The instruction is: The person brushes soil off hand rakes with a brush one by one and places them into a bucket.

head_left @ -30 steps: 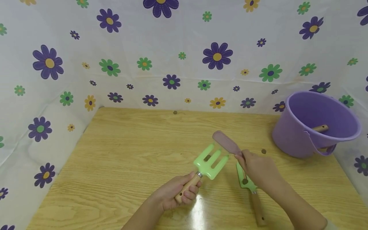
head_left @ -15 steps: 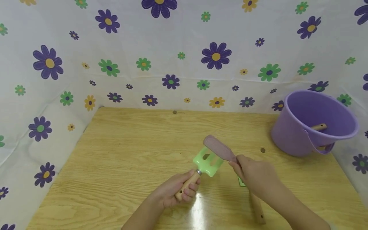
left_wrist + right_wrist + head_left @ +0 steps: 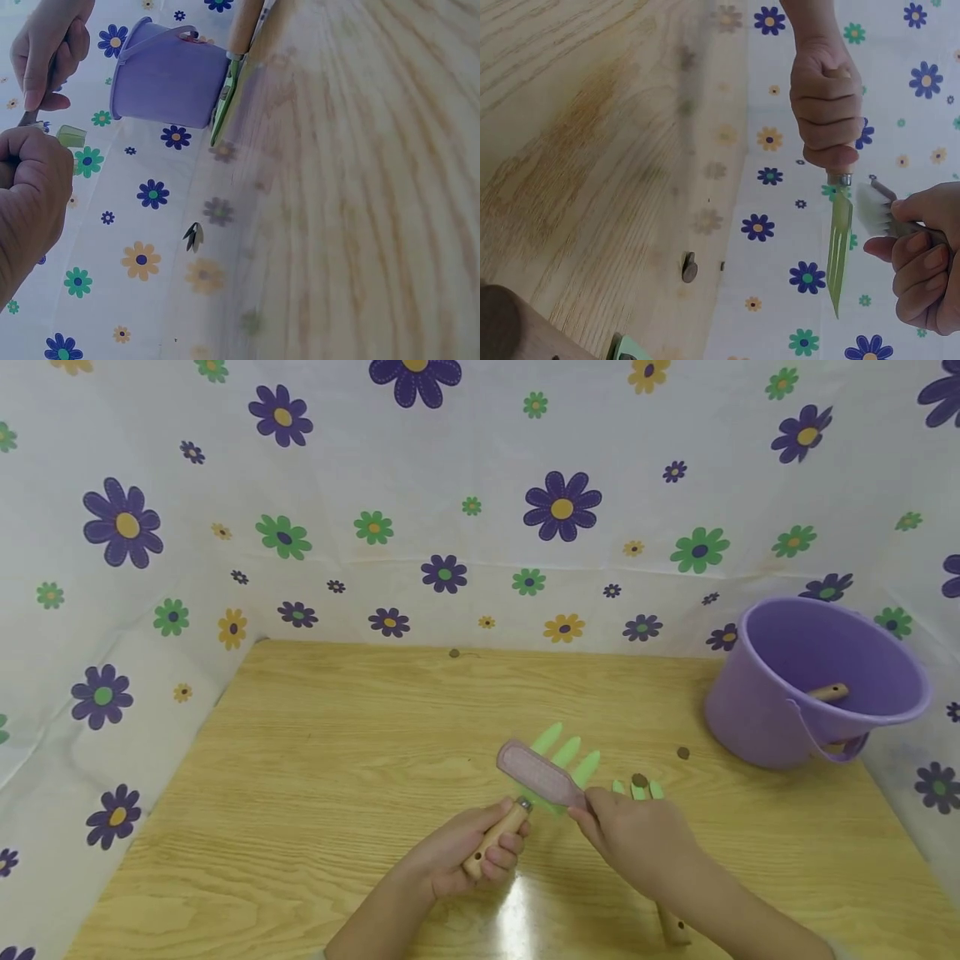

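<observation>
My left hand point(image 3: 457, 853) grips the wooden handle of a light-green hand fork point(image 3: 551, 739), its prongs pointing away from me. A mauve-backed brush point(image 3: 538, 772) is held in my right hand point(image 3: 645, 835), pinched between thumb and fingers. From the head view the brush crosses over the base of the fork's prongs and hides part of them. White bristles point(image 3: 870, 211) face the fork's flat side in the right wrist view; whether they touch it I cannot tell. Beneath my right hand a second green hand fork point(image 3: 673, 925) lies on the table, mostly covered.
A purple bucket point(image 3: 750, 714) stands at the right back with a wooden handle point(image 3: 831, 692) inside. Small brown bits point(image 3: 683, 752) dot the wooden table point(image 3: 337, 735), one point(image 3: 639, 780) by the lying fork's tips. A flower-printed cloth point(image 3: 322, 485) hangs behind.
My right hand has moved the brush left and towards me, from beyond the prong tips down across the prongs' base. The left hand's fork has tilted slightly, staying in nearly the same place.
</observation>
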The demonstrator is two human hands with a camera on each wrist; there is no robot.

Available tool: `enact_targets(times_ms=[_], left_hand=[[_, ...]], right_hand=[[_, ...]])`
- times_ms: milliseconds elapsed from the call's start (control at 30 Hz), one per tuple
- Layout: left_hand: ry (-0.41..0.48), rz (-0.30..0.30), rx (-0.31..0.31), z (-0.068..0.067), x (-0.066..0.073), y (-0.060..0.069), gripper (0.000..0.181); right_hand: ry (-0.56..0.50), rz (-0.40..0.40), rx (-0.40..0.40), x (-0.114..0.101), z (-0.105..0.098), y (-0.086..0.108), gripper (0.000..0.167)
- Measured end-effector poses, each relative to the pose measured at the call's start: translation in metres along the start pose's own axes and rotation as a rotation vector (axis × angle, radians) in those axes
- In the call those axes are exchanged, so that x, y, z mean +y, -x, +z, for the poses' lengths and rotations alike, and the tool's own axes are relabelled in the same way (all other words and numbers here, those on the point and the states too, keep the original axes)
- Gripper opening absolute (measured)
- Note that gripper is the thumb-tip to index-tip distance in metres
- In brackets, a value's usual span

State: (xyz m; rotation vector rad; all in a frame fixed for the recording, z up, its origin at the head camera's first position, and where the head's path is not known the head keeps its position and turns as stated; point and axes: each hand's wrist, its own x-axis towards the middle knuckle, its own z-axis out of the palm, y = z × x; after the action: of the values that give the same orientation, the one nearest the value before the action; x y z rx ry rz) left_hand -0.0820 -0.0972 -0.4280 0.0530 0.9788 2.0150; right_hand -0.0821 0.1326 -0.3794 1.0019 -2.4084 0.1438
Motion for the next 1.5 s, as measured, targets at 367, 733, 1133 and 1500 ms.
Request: enact_targets(times_ms=[367,733,1133,1500], left_hand=[[0.014,0.001,-0.014,0.004,0.004,0.001,0.035],[-0.001,-0.003,-0.013,0.005,0.005,0.002,0.034],[-0.023,-0.012,-0.017,0.006,0.007,0.003,0.034],[-0.056,-0.027,-0.002,0.008,0.009,0.004,0.035]], right_hand=[[-0.044,0.029,-0.002,0.000,0.004,0.003,0.062],[-0.023,0.060,-0.011,0.016,0.007,0.007,0.067],[0.021,0.071,0.041,0.032,0.010,0.008,0.065],[0.053,0.073,0.065,0.045,0.010,0.009,0.071]])
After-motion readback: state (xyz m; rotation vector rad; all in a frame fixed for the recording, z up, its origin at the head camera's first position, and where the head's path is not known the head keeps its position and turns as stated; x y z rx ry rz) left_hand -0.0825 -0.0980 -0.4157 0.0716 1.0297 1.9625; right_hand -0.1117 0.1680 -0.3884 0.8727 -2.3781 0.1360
